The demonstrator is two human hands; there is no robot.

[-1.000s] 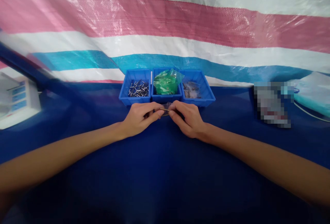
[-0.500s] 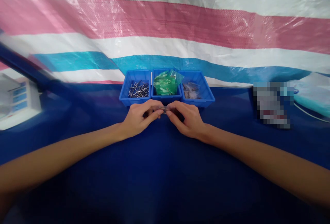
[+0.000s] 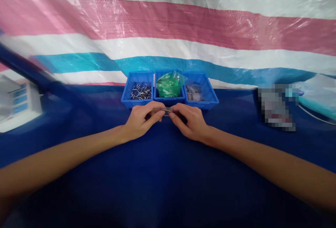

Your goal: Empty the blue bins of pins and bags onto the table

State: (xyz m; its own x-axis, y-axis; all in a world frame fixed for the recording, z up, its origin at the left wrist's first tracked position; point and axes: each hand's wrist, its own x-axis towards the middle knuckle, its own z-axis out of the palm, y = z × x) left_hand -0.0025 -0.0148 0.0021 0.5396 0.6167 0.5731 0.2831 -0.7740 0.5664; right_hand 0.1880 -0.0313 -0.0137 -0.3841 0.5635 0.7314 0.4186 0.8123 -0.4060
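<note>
Head view: two bare hands are seen meeting over a bench covered in smooth dark blue cloth. The left hand and the right hand are each closed in a pinch on one small item, held between thumb and fingertips just above the cloth, at the near edge of the bins. The item appears thin and partly clear, possibly a small plastic bag with a metal piece, though it is too small to be made out.

Three open rectangular bins of blue plastic are set side by side, touching, just beyond the hands. In the left bin a loose heap of short metal pins is held. The middle bin is filled with crinkled green plastic bags. In the right bin a few small clear bags with dark contents are lying.

Behind the bins a glossy woven tarpaulin is hung, striped white, pink and turquoise.
</note>
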